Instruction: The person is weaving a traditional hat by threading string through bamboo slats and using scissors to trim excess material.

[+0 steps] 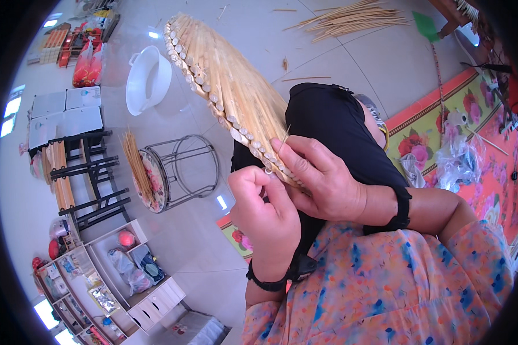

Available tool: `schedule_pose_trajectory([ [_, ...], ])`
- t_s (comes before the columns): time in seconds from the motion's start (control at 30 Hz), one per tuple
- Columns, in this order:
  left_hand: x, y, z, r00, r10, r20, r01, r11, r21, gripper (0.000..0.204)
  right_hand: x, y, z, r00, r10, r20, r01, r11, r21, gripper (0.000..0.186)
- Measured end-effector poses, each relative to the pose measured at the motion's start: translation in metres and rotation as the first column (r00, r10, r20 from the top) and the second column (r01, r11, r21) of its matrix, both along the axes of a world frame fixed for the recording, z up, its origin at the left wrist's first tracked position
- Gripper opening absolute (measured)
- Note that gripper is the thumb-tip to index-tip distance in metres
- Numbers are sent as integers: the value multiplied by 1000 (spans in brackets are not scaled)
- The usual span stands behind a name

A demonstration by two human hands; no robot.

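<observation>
From the head cam: left hand [265, 201] has thumb and finger pinched at the straw piece's [230, 86] near end, right hand [326, 179] curls round its edge. It stretches out ahead of both. Looks mostly built, I'd guess; the near end's probably left. Pale, fanned stalks, chunky cut ends lining one side.

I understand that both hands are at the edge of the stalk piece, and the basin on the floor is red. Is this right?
Not the colour: the head view shows a white basin. The left hand and right hand are indeed at the stalk piece's edge.
</observation>
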State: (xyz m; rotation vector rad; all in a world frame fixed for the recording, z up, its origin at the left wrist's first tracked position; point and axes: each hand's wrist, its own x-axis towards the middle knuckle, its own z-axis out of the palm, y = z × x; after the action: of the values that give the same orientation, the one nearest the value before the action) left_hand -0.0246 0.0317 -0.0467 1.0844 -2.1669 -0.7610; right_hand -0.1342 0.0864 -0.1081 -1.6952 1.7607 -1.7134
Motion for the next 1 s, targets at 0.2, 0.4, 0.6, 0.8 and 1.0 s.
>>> schedule_pose_trajectory([
  [0.2, -14, 5, 6, 995, 35, 94, -20, 988, -155, 17, 0, 2, 0, 1000, 16, -14, -16, 1000, 3, 72],
  [0.4, -19, -1, 7, 990, 5, 144, 39, 952, -303, 24, 2, -3, 2, 1000, -1, -20, 0, 1000, -25, 70],
  [0.6, 9, -32, 34, 983, 14, 180, 42, 952, -303, 42, -7, -14, 6, 995, -96, -5, 96, 994, 53, 62],
  [0.8, 44, -70, 47, 961, 117, 249, 45, 827, -561, 64, -48, -29, 29, 998, 16, 62, -22, 995, 98, 53],
  [1.0, 40, -98, 49, 964, 87, 251, 78, 811, -580, 78, -92, -35, 46, 995, 88, -39, -76, 969, 234, 48],
])
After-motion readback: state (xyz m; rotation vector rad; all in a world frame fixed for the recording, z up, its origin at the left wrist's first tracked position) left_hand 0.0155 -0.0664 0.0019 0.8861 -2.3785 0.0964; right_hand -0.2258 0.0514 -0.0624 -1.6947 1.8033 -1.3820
